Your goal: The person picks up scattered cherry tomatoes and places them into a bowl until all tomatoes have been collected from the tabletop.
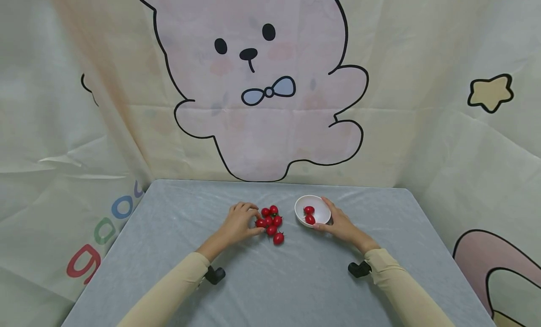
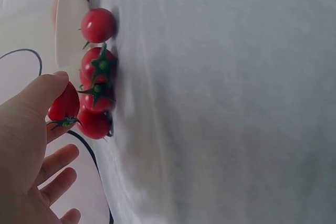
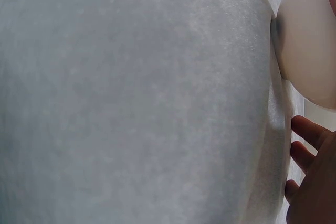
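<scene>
My left hand (image 1: 239, 222) pinches a cherry tomato (image 2: 64, 103) between thumb and index finger, its green calyx facing the wrist camera; the other fingers are spread. Beside that hand lies a cluster of several red cherry tomatoes (image 1: 272, 230), some with green calyxes (image 2: 103, 65). To the right stands a small white bowl (image 1: 300, 206) with two cherry tomatoes (image 1: 310, 219) inside. My right hand (image 1: 340, 224) holds the bowl's right side, thumb at the near rim and index finger at the far rim. In the right wrist view, its remaining fingers (image 3: 310, 132) extend below the bowl.
A grey-blue cloth covers the table (image 1: 270, 289). Its far edge meets a curtain (image 1: 393, 129) printed with a cartoon bear, and fabric hangs on both sides. Black wrist mounts (image 1: 215, 275) stick out from both sleeves.
</scene>
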A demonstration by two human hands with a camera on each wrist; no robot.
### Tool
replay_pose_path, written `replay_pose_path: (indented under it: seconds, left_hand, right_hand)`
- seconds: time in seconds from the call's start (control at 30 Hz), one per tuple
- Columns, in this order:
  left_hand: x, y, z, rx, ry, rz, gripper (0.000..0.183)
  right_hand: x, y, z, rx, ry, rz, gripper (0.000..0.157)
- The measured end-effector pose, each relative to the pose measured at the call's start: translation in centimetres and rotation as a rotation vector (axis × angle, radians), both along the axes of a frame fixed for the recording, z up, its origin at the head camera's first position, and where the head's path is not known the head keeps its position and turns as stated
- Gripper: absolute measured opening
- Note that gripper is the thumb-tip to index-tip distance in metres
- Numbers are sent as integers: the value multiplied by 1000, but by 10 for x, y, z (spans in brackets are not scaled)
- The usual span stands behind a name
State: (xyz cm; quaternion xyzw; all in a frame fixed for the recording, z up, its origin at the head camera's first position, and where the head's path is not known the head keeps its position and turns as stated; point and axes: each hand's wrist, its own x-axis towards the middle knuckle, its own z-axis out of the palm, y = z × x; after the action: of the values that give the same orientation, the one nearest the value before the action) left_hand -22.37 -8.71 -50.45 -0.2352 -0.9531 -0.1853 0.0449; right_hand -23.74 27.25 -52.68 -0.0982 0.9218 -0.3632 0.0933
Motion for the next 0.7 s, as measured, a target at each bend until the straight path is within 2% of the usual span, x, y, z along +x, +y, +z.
replay_pose_path:
  seconds: [0.23,0.53,0.7]
  left_hand:
    - [-7,12,7,-24,22,-10,32]
    - [-15,32,16,-34,13,-45,40]
    - [-18,45,23,-18,10,-62,36]
  right_hand:
    - [1,1,1,12,-10,-2,110]
    - [0,2,-2,14,14,2,109]
    - [0,1,-1,5,7,0,110]
